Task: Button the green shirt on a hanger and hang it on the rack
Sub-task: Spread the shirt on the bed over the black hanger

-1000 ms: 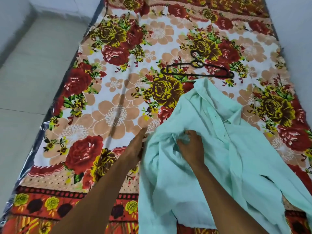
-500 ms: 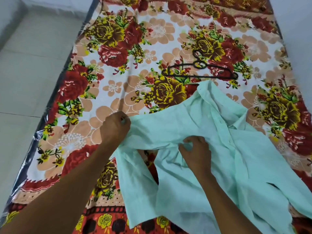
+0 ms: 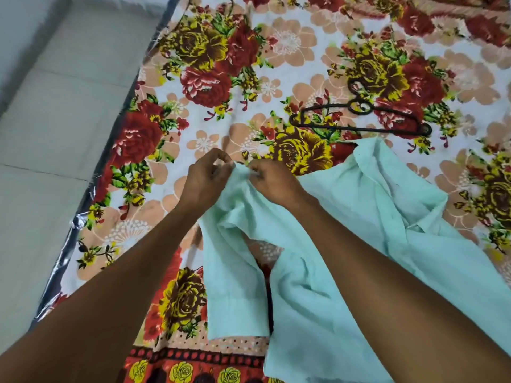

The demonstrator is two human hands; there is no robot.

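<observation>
A pale green shirt (image 3: 367, 217) lies crumpled on a flowered bed sheet (image 3: 221, 120), spreading from the centre toward the lower right. My left hand (image 3: 206, 181) and my right hand (image 3: 272, 179) sit close together at the shirt's upper left edge, each pinching the cloth and lifting a fold of it. A black hanger (image 3: 359, 121) lies flat on the sheet just beyond the shirt, its hook pointing away from me. No rack is in view.
The sheet covers a mattress whose left edge (image 3: 116, 150) runs diagonally; pale tiled floor (image 3: 55, 134) lies to the left. A light wall shows at the upper left.
My left hand pulled the shirt's edge out to the left, then moved up. My right hand left the shirt's middle and joined the left at that edge.
</observation>
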